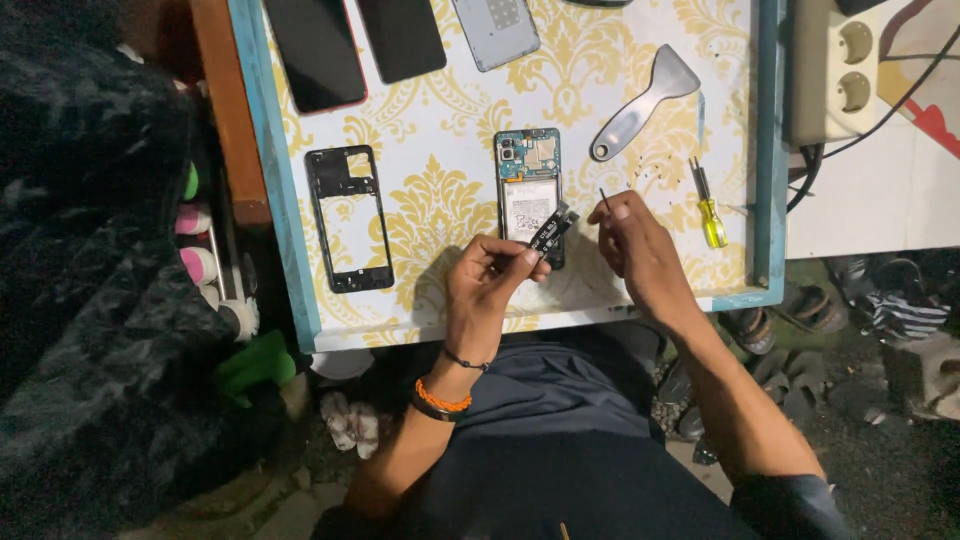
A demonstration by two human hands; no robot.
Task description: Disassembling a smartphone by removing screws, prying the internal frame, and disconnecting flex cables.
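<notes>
Here, left hand [490,275] pinches a small black rectangular phone part [551,230] over the opened blue smartphone [529,190], table centre. Right hand [630,240], at 3 o'clock, grips thin dark tweezers [605,198].

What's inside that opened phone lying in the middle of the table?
The opened phone shows a blue-green circuit board with camera parts at its top and a pale battery below. Its lower end is covered by the small dark part held in the left hand, so that stays unseen.
</notes>
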